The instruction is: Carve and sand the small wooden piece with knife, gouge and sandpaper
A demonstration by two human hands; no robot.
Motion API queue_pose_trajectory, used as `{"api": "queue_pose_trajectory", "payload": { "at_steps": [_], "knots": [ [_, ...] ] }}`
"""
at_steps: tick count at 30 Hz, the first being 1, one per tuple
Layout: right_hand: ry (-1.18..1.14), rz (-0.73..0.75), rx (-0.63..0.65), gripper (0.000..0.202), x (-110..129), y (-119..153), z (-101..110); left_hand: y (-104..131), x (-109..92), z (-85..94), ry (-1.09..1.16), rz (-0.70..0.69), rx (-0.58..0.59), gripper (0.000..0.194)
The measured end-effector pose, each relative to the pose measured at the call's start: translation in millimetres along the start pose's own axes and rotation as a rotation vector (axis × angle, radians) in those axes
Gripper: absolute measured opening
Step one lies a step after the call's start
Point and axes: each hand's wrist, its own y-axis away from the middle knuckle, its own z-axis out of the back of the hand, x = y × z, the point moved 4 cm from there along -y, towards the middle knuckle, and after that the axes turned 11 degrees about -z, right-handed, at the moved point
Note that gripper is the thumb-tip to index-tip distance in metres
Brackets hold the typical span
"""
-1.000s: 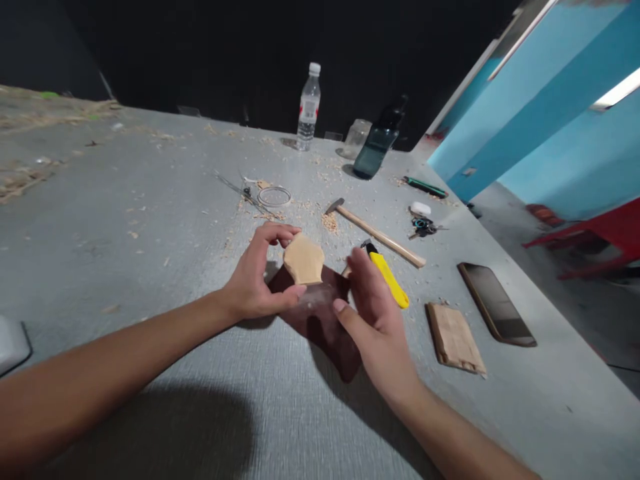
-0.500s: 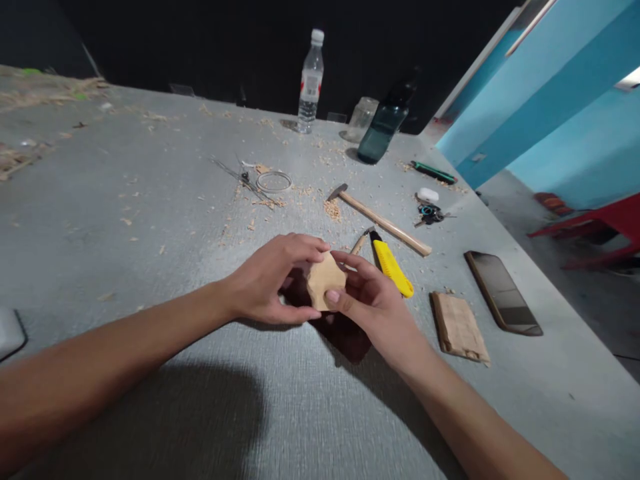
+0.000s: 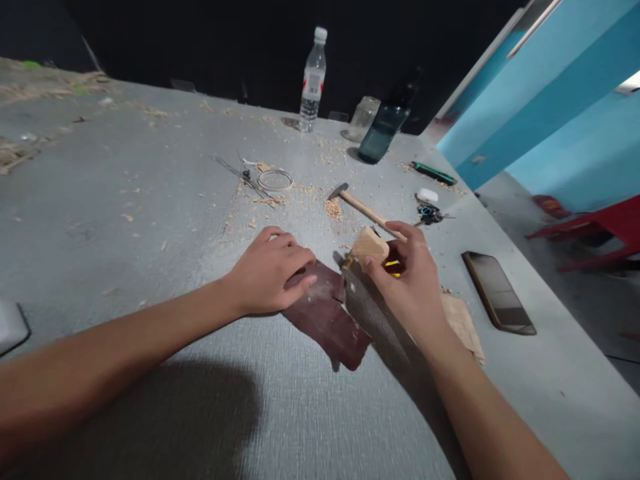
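Between the thumb and fingers of my right hand (image 3: 407, 270) is a small pale wooden piece (image 3: 369, 247), raised a little above the table. My left hand (image 3: 273, 270) rests at the upper left end of a dark reddish-brown sheet (image 3: 327, 317), its thumb and fingertips on that end. The sheet lies on the grey table with a torn-looking edge on its right side. Behind my right hand, a yellow-handled tool (image 3: 393, 269) is mostly hidden. A hammer (image 3: 365, 210) lies just beyond the wooden piece, the end of its handle behind my right fingers.
Wood crumbs and a wire coil (image 3: 275, 180) lie beyond my hands. A clear bottle (image 3: 313, 83), a glass jar (image 3: 363, 120) and a dark bottle (image 3: 383, 133) stand at the back. On the right are a phone (image 3: 499, 293), a wooden block (image 3: 463, 323), keys (image 3: 430, 214) and a green cutter (image 3: 433, 173).
My right hand has moved right with the wooden piece, out of my left hand's fingers. My left hand has lowered onto the brown sheet, which now shows more fully.
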Motion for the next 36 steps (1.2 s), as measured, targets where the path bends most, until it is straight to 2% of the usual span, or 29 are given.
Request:
{"api": "queue_pose_trajectory", "payload": {
  "at_steps": [4,6,9,12,14,16,19,24,30,36],
  "knots": [
    [0.067,0.03,-0.013,0.047,-10.7,-10.2,2.0,0.7,-23.0,7.0,-0.185,-0.151,-0.008,0.027],
    [0.076,0.05,0.025,0.041,-10.8,-8.6,-2.0,2.0,-45.7,9.2,-0.239,-0.277,0.021,0.027],
    [0.083,0.088,0.061,0.038,-5.6,-1.0,-9.3,10.6,-89.6,9.0,-0.266,-0.435,0.098,0.011],
    [0.076,0.112,0.08,0.036,-0.2,6.9,-15.9,25.6,-127.3,6.2,-0.309,-0.344,0.151,0.013],
    [0.058,0.134,0.105,0.035,2.3,11.2,-20.3,36.6,-144.1,3.2,-0.33,-0.257,0.163,0.017],
    [0.053,0.184,0.127,0.034,5.0,15.6,-24.3,45.3,-153.3,-0.6,-0.347,-0.246,0.176,0.029],
    [0.081,0.319,0.17,0.032,12.0,24.5,-29.3,51.4,-150.6,-4.2,-0.318,-0.258,0.18,0.042],
    [0.124,0.513,0.297,0.034,25.6,43.8,-33.5,51.9,-130.9,-6.3,-0.067,-0.231,0.189,0.059],
    [0.179,0.53,0.37,0.043,30.2,54.0,-42.3,54.7,-123.6,-4.6,0.038,-0.186,0.159,0.057],
    [0.28,0.46,0.344,0.038,30.2,53.1,-51.6,58.5,-122.6,-9.0,0.085,-0.135,0.115,0.045]
  ]
}}
